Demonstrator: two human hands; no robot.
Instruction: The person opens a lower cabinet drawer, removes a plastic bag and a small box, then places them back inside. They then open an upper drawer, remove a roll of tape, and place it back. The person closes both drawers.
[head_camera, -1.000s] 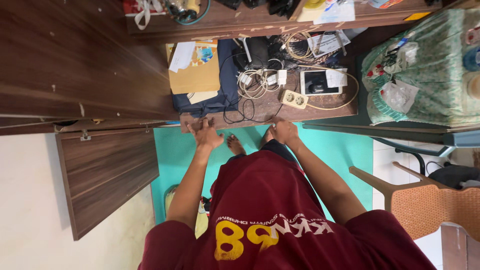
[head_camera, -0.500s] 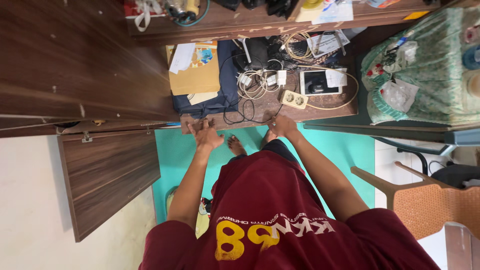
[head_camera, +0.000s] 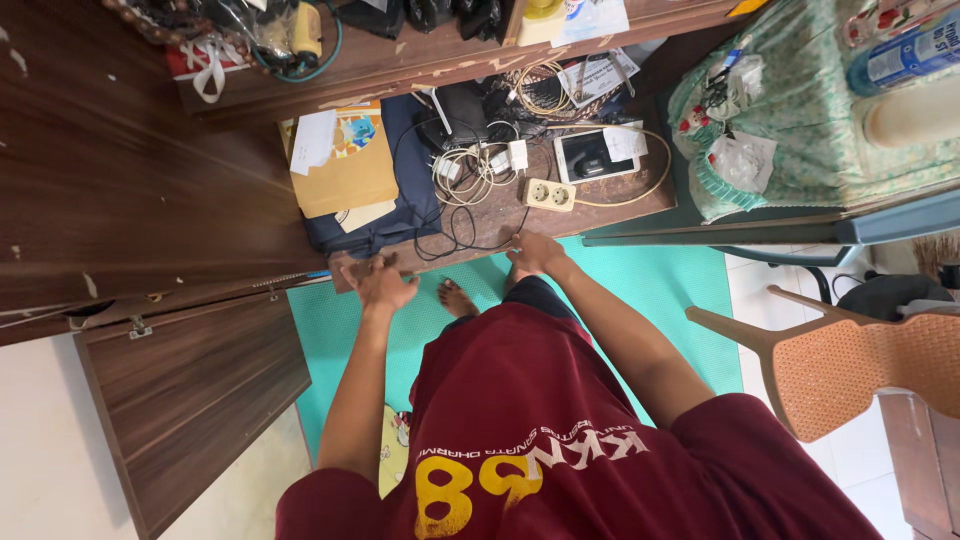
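Scuffed dark wood shelf (head_camera: 600, 215), matt paper envelope (head_camera: 345, 170)
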